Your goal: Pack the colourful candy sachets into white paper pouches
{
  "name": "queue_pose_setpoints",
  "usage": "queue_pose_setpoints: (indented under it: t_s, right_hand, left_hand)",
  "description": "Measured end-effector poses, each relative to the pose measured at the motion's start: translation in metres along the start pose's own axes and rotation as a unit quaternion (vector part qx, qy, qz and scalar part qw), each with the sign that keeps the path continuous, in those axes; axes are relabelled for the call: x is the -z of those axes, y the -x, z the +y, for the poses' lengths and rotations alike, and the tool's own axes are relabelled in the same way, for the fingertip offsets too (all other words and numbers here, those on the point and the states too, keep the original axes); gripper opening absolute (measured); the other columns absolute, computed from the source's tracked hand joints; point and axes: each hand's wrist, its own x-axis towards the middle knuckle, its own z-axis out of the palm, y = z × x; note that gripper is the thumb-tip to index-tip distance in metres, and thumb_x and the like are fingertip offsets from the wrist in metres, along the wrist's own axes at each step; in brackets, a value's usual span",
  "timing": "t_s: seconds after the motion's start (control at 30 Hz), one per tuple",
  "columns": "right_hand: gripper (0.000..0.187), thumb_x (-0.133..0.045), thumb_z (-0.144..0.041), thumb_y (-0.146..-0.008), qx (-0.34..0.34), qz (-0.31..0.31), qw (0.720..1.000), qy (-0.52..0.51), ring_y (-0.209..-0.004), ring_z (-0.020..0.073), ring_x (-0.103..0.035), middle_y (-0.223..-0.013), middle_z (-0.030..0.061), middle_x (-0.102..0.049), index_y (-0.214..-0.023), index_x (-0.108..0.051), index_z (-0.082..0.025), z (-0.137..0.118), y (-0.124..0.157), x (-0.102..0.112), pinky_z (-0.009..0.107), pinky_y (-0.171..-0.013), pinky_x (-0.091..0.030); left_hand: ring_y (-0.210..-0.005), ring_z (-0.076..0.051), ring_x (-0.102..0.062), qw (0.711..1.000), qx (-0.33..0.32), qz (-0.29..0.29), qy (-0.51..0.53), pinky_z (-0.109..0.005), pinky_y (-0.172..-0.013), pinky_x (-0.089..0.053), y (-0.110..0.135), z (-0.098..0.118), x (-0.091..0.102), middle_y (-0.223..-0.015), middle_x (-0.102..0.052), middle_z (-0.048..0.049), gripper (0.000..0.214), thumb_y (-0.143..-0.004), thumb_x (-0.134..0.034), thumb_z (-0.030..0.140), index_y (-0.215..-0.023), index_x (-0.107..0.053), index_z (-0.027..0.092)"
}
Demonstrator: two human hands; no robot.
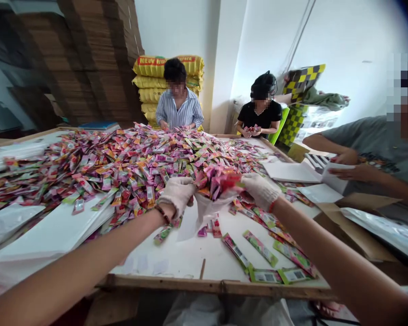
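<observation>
My left hand point(178, 197), in a whitish glove, is closed on the left edge of a white plastic bag point(209, 210). Pink and red sachets point(216, 181) fill the mouth of the bag. On its other side my right hand point(261, 190), gloved too, has its fingers closed around a blurred red sachet point(230, 182); whether it also grips the bag's rim I cannot tell. Beyond both hands rises a big heap of small colourful sachets point(136, 158). Several green and pink sachets point(260, 246) lie loose on the white table point(190, 262) nearer to me.
A wooden rim point(163, 281) edges the table. Stacked white bags point(64, 226) lie at left. One person point(179, 106) and another point(260, 113) sit across; a third person point(370, 145) handles white bags at right, by an open cardboard box point(353, 226). Yellow sacks point(149, 81) stand behind.
</observation>
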Motion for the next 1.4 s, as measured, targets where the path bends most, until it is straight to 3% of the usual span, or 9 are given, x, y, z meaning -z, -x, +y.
queue_pose_setpoints:
  t_s: [0.13,0.33,0.77,0.97,1.03,1.17,1.23,1.3,1.4]
  right_hand:
    - [0.024,-0.062,-0.03,-0.064,-0.002,-0.005,1.0,0.013,-0.028,0.0061,-0.033,-0.035,-0.0052,-0.042,-0.049,-0.046,-0.019,-0.018,-0.005,0.006,0.018,-0.029,-0.022]
    - [0.021,-0.062,-0.028,-0.065,-0.011,-0.025,1.0,-0.004,-0.03,0.0055,-0.033,-0.034,-0.0054,-0.041,-0.052,-0.049,-0.019,-0.04,-0.009,0.01,0.018,-0.03,-0.025]
    - [0.019,-0.059,-0.023,-0.062,0.002,-0.03,1.0,0.002,-0.028,0.0064,-0.032,-0.034,-0.0038,-0.041,-0.048,-0.049,-0.018,-0.052,-0.001,0.019,0.02,-0.029,-0.022]
    - [0.022,-0.062,-0.025,-0.066,0.054,-0.034,0.998,0.026,-0.033,0.0068,-0.034,-0.038,-0.0034,-0.043,-0.049,-0.049,-0.017,-0.046,0.011,0.024,0.021,-0.033,-0.024]
    - [0.024,-0.063,-0.025,-0.065,0.048,-0.026,0.998,0.031,-0.033,0.0067,-0.034,-0.038,-0.0039,-0.042,-0.049,-0.047,-0.018,-0.046,0.016,0.026,0.021,-0.033,-0.023]
    - [0.029,-0.06,-0.032,-0.07,0.074,-0.037,0.996,0.009,-0.036,0.007,-0.033,-0.039,-0.0042,-0.041,-0.049,-0.045,-0.018,-0.053,0.039,0.029,0.022,-0.036,-0.024]
    - [0.029,-0.06,-0.031,-0.071,0.06,-0.021,0.995,0.075,-0.039,0.0073,-0.035,-0.042,-0.004,-0.042,-0.05,-0.046,-0.018,-0.054,0.062,0.03,0.022,-0.038,-0.025]
    - [0.027,-0.058,-0.03,-0.075,0.047,-0.059,0.984,0.159,-0.045,0.0082,-0.04,-0.048,-0.0031,-0.046,-0.053,-0.05,-0.017,-0.047,0.092,0.028,0.022,-0.042,-0.028]
    - [0.021,-0.055,-0.025,-0.079,0.054,-0.127,0.959,0.249,-0.05,0.0104,-0.046,-0.054,-0.002,-0.053,-0.059,-0.058,-0.019,-0.014,0.142,0.019,0.023,-0.045,-0.031]
  left_hand:
    - [-0.033,-0.009,-0.044,0.997,0.039,-0.027,-0.068,-0.02,-0.035,-0.039,-0.011,0.023,0.011,-0.038,-0.048,0.0041,0.021,-0.059,-0.075,0.025,-0.052,-0.058,0.015]
    - [-0.034,-0.008,-0.042,0.996,0.008,-0.03,-0.085,-0.019,-0.036,-0.04,-0.02,0.051,0.016,-0.037,-0.047,0.0044,0.021,-0.066,-0.068,0.017,-0.052,-0.053,0.015]
    - [-0.034,-0.007,-0.041,0.988,-0.001,-0.067,-0.138,-0.018,-0.038,-0.032,-0.039,0.056,0.018,-0.037,-0.045,0.0039,0.023,-0.067,-0.064,0.014,-0.049,-0.051,0.015]
    - [-0.034,-0.007,-0.037,0.98,-0.024,-0.059,-0.189,-0.02,-0.038,-0.028,-0.037,0.052,0.01,-0.037,-0.044,0.0041,0.021,-0.067,-0.059,0.012,-0.048,-0.051,0.015]
    - [-0.036,-0.007,-0.036,0.974,-0.055,-0.058,-0.214,-0.021,-0.04,-0.026,-0.036,0.049,0.01,-0.039,-0.041,0.0053,0.02,-0.069,-0.059,0.016,-0.051,-0.051,0.015]
    - [-0.046,-0.005,-0.032,0.941,-0.193,-0.076,-0.269,-0.02,-0.047,-0.022,-0.031,0.054,0.012,-0.046,-0.035,0.0064,0.028,-0.076,-0.057,0.024,-0.051,-0.049,0.014]
    - [-0.05,-0.005,-0.029,0.907,-0.258,-0.054,-0.328,-0.021,-0.05,-0.021,-0.02,0.062,0.009,-0.048,-0.031,0.006,0.034,-0.076,-0.056,0.021,-0.046,-0.041,0.015]
    - [-0.055,-0.007,-0.033,0.876,-0.332,-0.043,-0.348,-0.022,-0.054,-0.024,-0.002,0.068,0.002,-0.053,-0.035,0.0044,0.033,-0.079,-0.054,0.02,-0.048,-0.042,0.015]
    - [-0.065,-0.012,-0.042,0.868,-0.358,-0.137,-0.317,-0.025,-0.062,-0.03,0.037,0.055,-0.012,-0.065,-0.049,-0.0006,0.028,-0.081,-0.054,0.022,-0.054,-0.05,0.017]
